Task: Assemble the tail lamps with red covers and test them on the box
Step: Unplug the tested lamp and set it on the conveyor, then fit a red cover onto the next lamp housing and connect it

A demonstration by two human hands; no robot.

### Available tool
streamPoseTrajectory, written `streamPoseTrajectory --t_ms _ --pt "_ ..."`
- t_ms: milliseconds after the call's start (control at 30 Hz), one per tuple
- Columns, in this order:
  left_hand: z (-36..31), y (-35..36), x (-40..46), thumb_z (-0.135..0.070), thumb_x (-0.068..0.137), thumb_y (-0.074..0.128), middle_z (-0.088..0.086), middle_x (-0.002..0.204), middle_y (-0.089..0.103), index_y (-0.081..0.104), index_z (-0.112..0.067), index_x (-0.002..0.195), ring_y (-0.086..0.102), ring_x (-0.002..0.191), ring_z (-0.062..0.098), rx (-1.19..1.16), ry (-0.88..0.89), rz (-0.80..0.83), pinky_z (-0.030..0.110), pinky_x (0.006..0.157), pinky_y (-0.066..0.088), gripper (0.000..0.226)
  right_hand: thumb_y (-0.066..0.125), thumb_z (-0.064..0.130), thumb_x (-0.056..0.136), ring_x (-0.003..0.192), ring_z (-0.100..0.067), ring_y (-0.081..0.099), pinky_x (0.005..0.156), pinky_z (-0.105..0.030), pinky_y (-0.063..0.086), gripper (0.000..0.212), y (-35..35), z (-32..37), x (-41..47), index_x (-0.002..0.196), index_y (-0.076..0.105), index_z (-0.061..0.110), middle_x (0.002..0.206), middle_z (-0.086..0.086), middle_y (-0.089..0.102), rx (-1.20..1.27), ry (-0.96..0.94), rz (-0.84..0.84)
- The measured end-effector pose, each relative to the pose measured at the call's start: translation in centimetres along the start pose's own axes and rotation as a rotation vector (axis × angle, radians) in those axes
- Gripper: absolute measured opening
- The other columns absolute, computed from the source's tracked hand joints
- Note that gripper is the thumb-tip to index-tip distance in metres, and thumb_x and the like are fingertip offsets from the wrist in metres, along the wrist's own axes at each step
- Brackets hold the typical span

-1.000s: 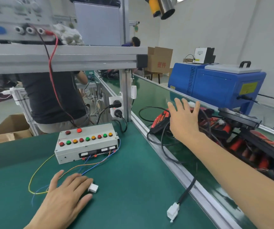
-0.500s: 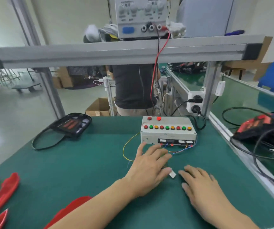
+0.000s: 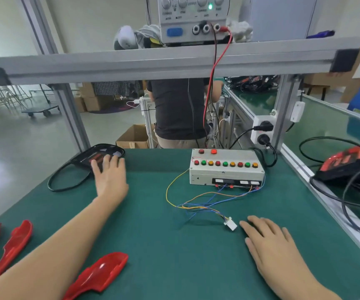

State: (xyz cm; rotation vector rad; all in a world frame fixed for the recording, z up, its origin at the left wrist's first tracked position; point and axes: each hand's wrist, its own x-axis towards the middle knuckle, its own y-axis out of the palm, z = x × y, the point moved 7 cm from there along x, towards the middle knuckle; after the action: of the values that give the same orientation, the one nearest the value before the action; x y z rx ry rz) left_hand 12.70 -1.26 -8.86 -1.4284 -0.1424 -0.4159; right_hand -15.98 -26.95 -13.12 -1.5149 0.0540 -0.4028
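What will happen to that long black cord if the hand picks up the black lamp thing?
The cord lies in a loose loop, so it is probably floppy and would dangle and drag behind. The black lamp looks like a thin plastic shell, likely light and stiff. The left hand reaching it could probably lift it alone.

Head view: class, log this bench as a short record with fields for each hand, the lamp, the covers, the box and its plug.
left hand: open, fingers reaching onto the lamp at the mat's far left
right hand: open, flat on the mat, just right of the plug
covers: red, loose at near left
box: far centre, coloured buttons on top
plug: white, on the box's thin wires, unconnected
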Motion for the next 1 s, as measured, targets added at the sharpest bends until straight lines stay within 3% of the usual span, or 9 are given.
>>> streamPoseTrajectory --t_ms 200,367,633,733,833,933,1000 --pt "3.6 2.6 1.1 -0.016 0.091 0.043 0.008 0.155 0.022 0.018 -0.010 0.147 0.014 0.144 0.028 0.280 0.039 0.058 0.053 0.117 0.003 0.062 -0.004 0.042 0.101 0.082 -0.029 0.072 0.060 -0.053 0.058 0.087 0.0 -0.2 0.2 0.091 0.078 0.014 0.096 -0.003 0.074 0.033 0.001 -0.019" --pt "4.8 3.4 1.8 -0.010 0.089 0.044 0.004 0.131 0.049 0.044 -0.015 0.131 0.040 0.124 0.026 0.298 0.107 -0.008 0.044 0.111 0.022 0.042 -0.003 0.043 0.101 0.083 -0.028 0.072 0.061 -0.053 0.058 0.087 0.3 -0.1 0.3 0.092 0.078 0.014 0.097 -0.002 0.074 0.034 0.022 -0.019" --pt "4.6 2.9 2.9 -0.004 0.087 0.045 0.007 0.117 0.056 0.055 -0.013 0.113 0.050 0.109 0.028 0.307 0.171 -0.111 0.038 0.093 0.033 0.029 -0.002 0.042 0.101 0.083 -0.026 0.072 0.062 -0.053 0.057 0.084 0.2 -0.1 0.2 0.093 0.077 0.017 0.098 0.001 0.073 0.017 0.004 -0.035" --pt "4.1 2.6 2.2 -0.007 0.086 0.052 0.007 0.114 0.057 0.055 -0.012 0.111 0.053 0.105 0.028 0.308 0.221 -0.137 0.038 0.087 0.037 0.026 -0.002 0.042 0.101 0.083 -0.026 0.072 0.063 -0.053 0.057 0.083 0.6 -0.3 0.3 0.095 0.077 0.017 0.098 0.001 0.072 0.002 -0.001 -0.049" --pt "3.1 1.3 1.0 -0.016 0.077 0.074 0.012 0.100 0.061 0.060 -0.007 0.101 0.060 0.090 0.031 0.264 0.280 -0.189 0.041 0.079 0.044 0.030 -0.002 0.043 0.101 0.085 -0.028 0.071 0.065 -0.053 0.057 0.082 0.8 -0.3 0.5 0.096 0.076 0.017 0.099 -0.001 0.072 0.045 0.013 -0.054" --pt "1.6 -1.1 -1.3 -0.014 0.052 0.091 0.016 0.075 0.062 0.060 0.000 0.082 0.063 0.065 0.033 0.064 0.362 -0.292 0.039 0.058 0.050 0.045 -0.001 0.044 0.101 0.085 -0.031 0.071 0.065 -0.053 0.057 0.082 0.9 -0.3 0.5 0.098 0.076 0.016 0.100 -0.003 0.072 0.032 -0.012 -0.060" --pt "0.7 -3.3 -2.9 -0.013 0.050 0.092 0.016 0.072 0.061 0.060 0.000 0.078 0.063 0.063 0.033 -0.030 0.388 -0.376 0.037 0.052 0.050 0.045 0.000 0.044 0.101 0.084 -0.031 0.071 0.064 -0.053 0.057 0.081 0.9 -0.3 0.2 0.098 0.076 0.015 0.099 -0.003 0.072 -0.026 -0.025 -0.082"
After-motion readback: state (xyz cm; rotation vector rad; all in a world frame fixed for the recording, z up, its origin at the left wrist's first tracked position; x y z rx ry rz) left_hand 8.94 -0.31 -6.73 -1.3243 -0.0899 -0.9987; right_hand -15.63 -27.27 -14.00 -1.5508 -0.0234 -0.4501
